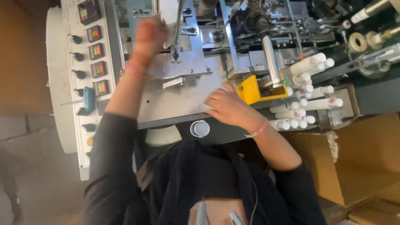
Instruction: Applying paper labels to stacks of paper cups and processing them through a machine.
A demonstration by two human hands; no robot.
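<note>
A heap of white capped tubes (306, 98) is seen at three o'clock of the right hand (228, 107), near but untouched. That hand is rested loosely curled on the metal machine plate (175, 104), grasping nothing. At eleven o'clock, the left hand (149, 35) is raised and blurred; its grip cannot be told.

The left hand (149, 35) reaches up toward 11 o'clock, blurred, its grip impossible to read. The right hand (228, 107) lies palm down, fingers loosely curled, pointing toward 10 o'clock.
</note>
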